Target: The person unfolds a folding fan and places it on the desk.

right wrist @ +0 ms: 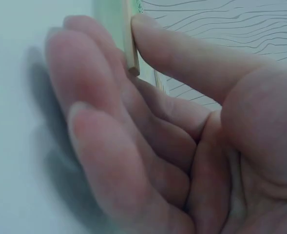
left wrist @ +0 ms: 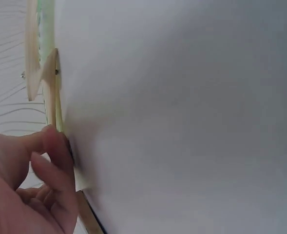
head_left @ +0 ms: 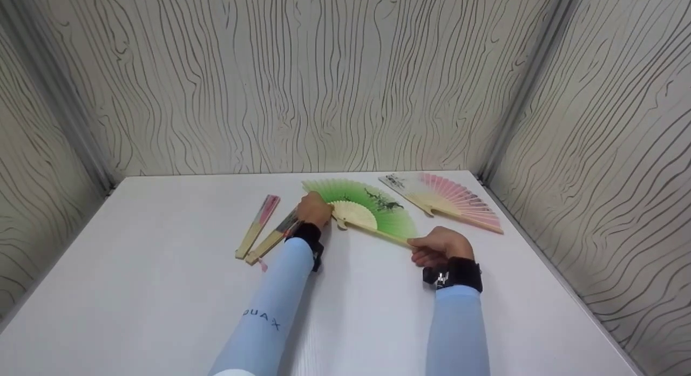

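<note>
A green folding fan with dark printed branches is spread between both hands over the white table. My left hand pinches its left edge rib between thumb and finger, as the left wrist view shows beside the fan's pivot end. The tip of the right outer rib is pinched by the thumb and fingers of my right hand. Under the left wrist lies a folded fan with a dark top, partly hidden by the hand. A folded pink fan lies left of it.
An open pink and white fan lies at the back right of the white table, close to the right hand. Patterned wall panels stand behind the table and along both sides. A small pink tassel lies beside the folded fans.
</note>
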Motion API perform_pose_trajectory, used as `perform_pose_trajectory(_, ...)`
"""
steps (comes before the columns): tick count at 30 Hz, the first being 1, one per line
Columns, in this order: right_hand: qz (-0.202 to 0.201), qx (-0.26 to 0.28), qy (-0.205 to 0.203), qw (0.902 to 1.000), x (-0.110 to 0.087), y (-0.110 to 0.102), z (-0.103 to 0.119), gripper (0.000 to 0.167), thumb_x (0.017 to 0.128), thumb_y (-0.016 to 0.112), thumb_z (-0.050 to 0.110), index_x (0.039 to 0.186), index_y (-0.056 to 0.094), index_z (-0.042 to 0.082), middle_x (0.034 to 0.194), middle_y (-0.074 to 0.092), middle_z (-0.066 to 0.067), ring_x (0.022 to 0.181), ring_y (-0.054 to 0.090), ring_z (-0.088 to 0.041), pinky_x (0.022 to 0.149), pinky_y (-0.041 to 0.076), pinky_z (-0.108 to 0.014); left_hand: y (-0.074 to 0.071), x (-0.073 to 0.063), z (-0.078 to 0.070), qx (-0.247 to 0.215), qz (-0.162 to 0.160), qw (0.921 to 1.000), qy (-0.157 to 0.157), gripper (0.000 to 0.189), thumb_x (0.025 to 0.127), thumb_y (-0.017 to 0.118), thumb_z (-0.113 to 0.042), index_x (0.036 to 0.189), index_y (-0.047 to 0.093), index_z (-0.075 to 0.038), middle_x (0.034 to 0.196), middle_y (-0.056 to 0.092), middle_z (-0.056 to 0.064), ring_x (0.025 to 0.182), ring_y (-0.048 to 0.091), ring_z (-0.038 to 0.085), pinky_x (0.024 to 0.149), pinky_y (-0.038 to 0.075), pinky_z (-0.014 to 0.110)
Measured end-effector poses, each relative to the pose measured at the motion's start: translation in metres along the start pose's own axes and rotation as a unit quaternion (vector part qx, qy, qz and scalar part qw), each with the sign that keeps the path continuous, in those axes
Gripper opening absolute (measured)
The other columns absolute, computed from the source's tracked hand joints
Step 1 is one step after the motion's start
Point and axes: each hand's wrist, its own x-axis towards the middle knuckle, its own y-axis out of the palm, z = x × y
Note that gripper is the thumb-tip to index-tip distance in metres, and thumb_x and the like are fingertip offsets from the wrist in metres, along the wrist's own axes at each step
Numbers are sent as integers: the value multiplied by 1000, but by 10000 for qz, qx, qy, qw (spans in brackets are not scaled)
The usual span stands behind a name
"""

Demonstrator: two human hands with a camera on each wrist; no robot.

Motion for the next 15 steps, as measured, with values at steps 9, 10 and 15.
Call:
perform_pose_trajectory(9, -193, -286, 14, 9994, -6, 3, 5, 37, 101, 77, 32, 98, 80, -4, 69, 79, -3, 60, 76, -9, 60, 65, -23, -6, -11, -4, -256, -20, 9996, -91, 12, 95, 67, -11, 95, 75, -2, 96, 79, 15, 83, 68, 26, 78, 64, 42)
perform_pose_trajectory(10, -249, -353, 14, 9991, -7, 3, 6, 37, 101, 77, 32, 98, 80, -5, 68, 78, -3, 59, 76, -10, 60, 65, -23, -6, -10, -2, -411, 38, 9991, -68, 11, 95, 66, -11, 93, 73, -2, 94, 78, 14, 81, 67, 26, 76, 63, 41)
perform_pose_trajectory(15, -416, -456, 33, 9981, -11, -1, 6, 36, 101, 74, 26, 105, 77, -10, 68, 77, -1, 58, 74, -9, 60, 64, -23, 6, 1, 14, -1328, 35, 9905, 346, 6, 91, 63, -7, 85, 66, -7, 82, 73, 11, 65, 67, 23, 60, 59, 33)
